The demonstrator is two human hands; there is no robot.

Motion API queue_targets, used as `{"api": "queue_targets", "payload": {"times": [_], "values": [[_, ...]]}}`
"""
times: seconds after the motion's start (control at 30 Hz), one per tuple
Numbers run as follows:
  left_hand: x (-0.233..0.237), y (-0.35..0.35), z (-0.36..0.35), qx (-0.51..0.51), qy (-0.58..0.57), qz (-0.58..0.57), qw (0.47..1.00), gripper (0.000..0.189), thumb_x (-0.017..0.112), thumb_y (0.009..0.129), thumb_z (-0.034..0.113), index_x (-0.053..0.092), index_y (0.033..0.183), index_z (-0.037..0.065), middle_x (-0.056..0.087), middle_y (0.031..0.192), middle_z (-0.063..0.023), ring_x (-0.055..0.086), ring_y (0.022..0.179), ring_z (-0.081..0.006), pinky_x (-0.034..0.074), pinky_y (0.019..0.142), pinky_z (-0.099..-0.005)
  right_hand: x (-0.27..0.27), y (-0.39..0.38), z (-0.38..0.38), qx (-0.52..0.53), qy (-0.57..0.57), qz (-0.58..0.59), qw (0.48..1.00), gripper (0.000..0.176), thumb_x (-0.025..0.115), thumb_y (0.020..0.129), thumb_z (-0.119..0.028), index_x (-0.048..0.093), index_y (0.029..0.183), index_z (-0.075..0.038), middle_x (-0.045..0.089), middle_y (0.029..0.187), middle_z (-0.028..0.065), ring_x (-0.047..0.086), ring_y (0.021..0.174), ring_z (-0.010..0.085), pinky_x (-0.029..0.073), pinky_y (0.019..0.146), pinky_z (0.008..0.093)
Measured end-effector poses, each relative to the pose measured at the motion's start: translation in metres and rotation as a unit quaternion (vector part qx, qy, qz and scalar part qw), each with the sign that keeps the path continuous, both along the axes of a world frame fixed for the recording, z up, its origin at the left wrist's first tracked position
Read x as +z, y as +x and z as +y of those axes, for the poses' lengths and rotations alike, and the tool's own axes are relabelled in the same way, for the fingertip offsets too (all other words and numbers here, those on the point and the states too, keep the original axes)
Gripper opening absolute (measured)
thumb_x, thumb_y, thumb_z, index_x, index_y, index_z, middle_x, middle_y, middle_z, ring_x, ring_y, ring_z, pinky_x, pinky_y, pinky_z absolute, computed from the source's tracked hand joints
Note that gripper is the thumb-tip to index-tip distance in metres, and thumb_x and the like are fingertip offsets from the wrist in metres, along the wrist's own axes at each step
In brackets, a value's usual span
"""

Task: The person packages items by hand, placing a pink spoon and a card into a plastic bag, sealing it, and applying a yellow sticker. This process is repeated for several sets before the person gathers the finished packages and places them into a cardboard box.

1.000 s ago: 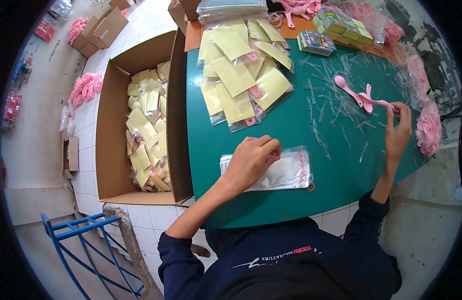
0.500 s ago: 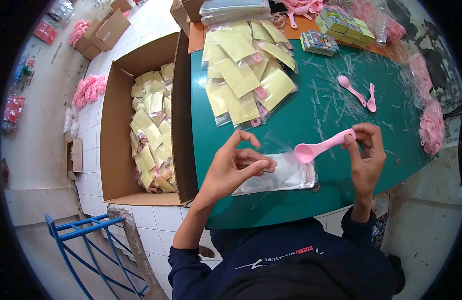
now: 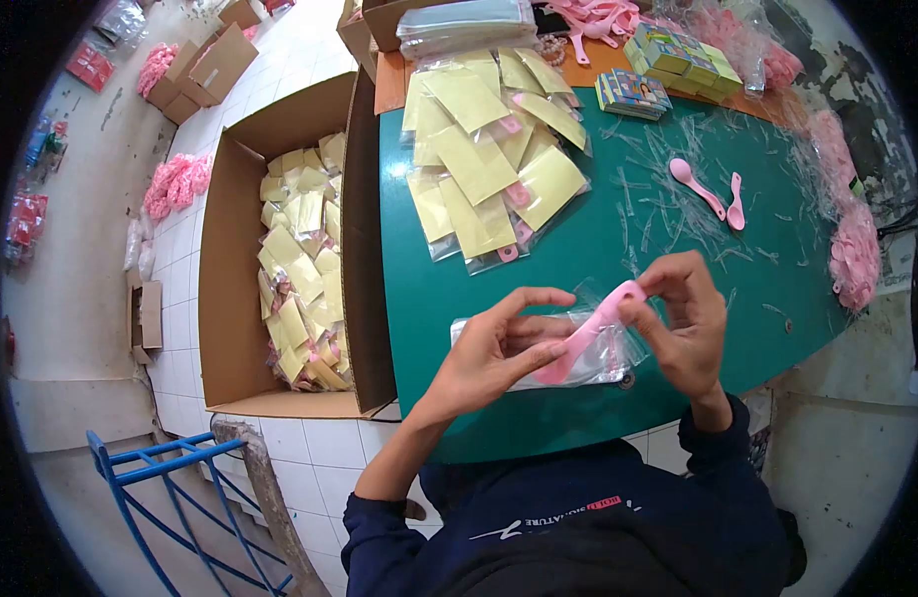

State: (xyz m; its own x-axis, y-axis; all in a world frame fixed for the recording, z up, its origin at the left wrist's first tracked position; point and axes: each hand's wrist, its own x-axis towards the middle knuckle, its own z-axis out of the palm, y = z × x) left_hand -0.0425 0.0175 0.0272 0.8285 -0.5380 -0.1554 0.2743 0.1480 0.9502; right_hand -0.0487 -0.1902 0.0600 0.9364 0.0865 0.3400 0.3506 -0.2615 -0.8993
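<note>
While your right hand [image 3: 690, 333] pinched the pink spoon [image 3: 584, 339] by the end of its handle, between thumb and forefinger, the bowl end sloped away from that grip and lay just beside your left thumb. It looked like molded plastic, so you likely had something light and fairly stiff, hard to break by gentle handling but smooth enough to twist in a loose pinch. The handle's end, flat and pierced with a hole, seemed the best place to take hold, since it left the rounded bowl free.

Your left hand [image 3: 484, 353] was half curled, with a gap between thumb and forefinger; whether its fingertips gripped any film, you could not have told from this view. Thin clear film showed around the bowl, though whether the bowl sat inside it was unclear.

Below both sets of fingers lay the clear bags [image 3: 596, 371], probably soft, slippery and apt to cling, and best lifted singly by an edge.

Beyond your right fingertips, two more spoons [image 3: 697, 189] rested near scattered plastic strips [image 3: 658, 209] on the green table [image 3: 578, 249]. Past your left fingers were packets with yellow cards [image 3: 474, 164], and farther to their left stood a cardboard box [image 3: 369, 249] holding many more.
</note>
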Motion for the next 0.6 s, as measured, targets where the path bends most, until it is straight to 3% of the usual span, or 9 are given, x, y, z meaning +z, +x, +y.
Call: {"api": "queue_targets", "payload": {"times": [0.17,0.2,0.3,0.37,0.4,0.43,0.47,0.53,0.6], "values": [[0.002,0.001,0.01,-0.027,0.147,-0.052,0.987,0.022,0.055,0.091,0.015,0.061,0.106,-0.001,0.066,0.096,-0.0131,0.062,0.09,-0.0133,0.05,0.078,-0.0248,0.009,0.022,0.001,0.138,-0.083,-0.079,0.984,0.024,0.066,0.084,-0.023,0.061,0.088,0.0,0.062,0.082,0.0082,0.06,0.078,0.017,0.049,0.069,0.0292],[0.008,-0.004,0.006,0.053,0.17,-0.045,0.983,0.022,0.053,0.092,0.014,0.064,0.097,-0.004,0.067,0.091,-0.0146,0.064,0.087,-0.0155,0.051,0.078,-0.0263,0.012,0.03,0.003,0.199,-0.095,-0.121,0.968,0.029,0.061,0.086,-0.03,0.062,0.088,0.0,0.062,0.085,0.0094,0.06,0.08,0.0186,0.049,0.071,0.0307],[0.013,-0.005,0.006,0.124,-0.057,-0.091,0.986,0.022,0.053,0.092,0.012,0.063,0.098,-0.006,0.067,0.089,-0.0144,0.065,0.086,-0.0175,0.053,0.077,-0.0281,0.014,0.077,-0.001,0.335,-0.069,-0.156,0.927,0.046,0.047,0.091,-0.045,0.064,0.092,-0.002,0.062,0.095,0.0127,0.058,0.088,0.0223,0.047,0.077,0.034],[0.002,-0.004,0.011,0.119,-0.073,-0.134,0.981,0.022,0.053,0.092,0.011,0.062,0.096,-0.008,0.067,0.092,-0.015,0.065,0.087,-0.0197,0.053,0.077,-0.03,-0.004,0.149,-0.04,0.276,0.044,-0.061,0.958,0.045,0.042,0.093,-0.045,0.067,0.095,-0.007,0.062,0.104,0.0109,0.057,0.091,0.0216,0.047,0.078,0.0344],[-0.001,-0.003,0.013,0.113,-0.084,-0.15,0.979,0.021,0.052,0.092,0.011,0.062,0.097,-0.008,0.067,0.093,-0.0152,0.065,0.087,-0.02,0.053,0.078,-0.0301,0.001,0.191,-0.067,0.151,-0.1,-0.008,0.983,0.051,0.043,0.092,-0.047,0.067,0.098,-0.003,0.06,0.11,0.0124,0.056,0.098,0.0201,0.045,0.081,0.0339],[-0.002,-0.002,0.015,0.106,-0.096,-0.167,0.976,0.021,0.052,0.092,0.01,0.062,0.098,-0.007,0.067,0.094,-0.0153,0.065,0.087,-0.0202,0.053,0.078,-0.0302,-0.028,0.243,-0.107,-0.072,-0.283,-0.07,0.954,0.043,0.045,0.093,-0.038,0.066,0.098,-0.001,0.065,0.097,0.0132,0.061,0.088,0.0205,0.047,0.077,0.0324],[-0.002,-0.002,0.016,0.103,-0.106,-0.146,0.978,0.021,0.051,0.092,0.01,0.061,0.099,-0.007,0.067,0.094,-0.016,0.065,0.088,-0.0206,0.053,0.078,-0.0303,-0.051,0.287,-0.147,-0.169,-0.369,-0.008,0.914,0.042,0.051,0.089,-0.038,0.066,0.094,0.001,0.066,0.088,0.0175,0.064,0.084,0.026,0.048,0.074,0.0352],[0.0,-0.001,0.016,0.095,-0.128,-0.104,0.982,0.021,0.049,0.093,0.009,0.06,0.102,-0.007,0.066,0.095,-0.0173,0.065,0.089,-0.0213,0.053,0.077,-0.0305,-0.085,0.326,-0.188,-0.296,-0.443,0.077,0.843,0.043,0.057,0.084,-0.041,0.069,0.088,0.0,0.065,0.082,0.02,0.064,0.08,0.0335,0.048,0.072,0.0409],[0.002,0.001,0.018,0.085,-0.116,-0.021,0.989,0.023,0.047,0.094,0.01,0.059,0.105,-0.007,0.066,0.095,-0.0185,0.065,0.09,-0.0217,0.053,0.077,-0.0309,-0.095,0.33,-0.184,-0.26,-0.443,0.081,0.854,0.048,0.058,0.081,-0.044,0.066,0.088,0.003,0.062,0.086,0.0278,0.062,0.084,0.0387,0.048,0.074,0.0452]]}}
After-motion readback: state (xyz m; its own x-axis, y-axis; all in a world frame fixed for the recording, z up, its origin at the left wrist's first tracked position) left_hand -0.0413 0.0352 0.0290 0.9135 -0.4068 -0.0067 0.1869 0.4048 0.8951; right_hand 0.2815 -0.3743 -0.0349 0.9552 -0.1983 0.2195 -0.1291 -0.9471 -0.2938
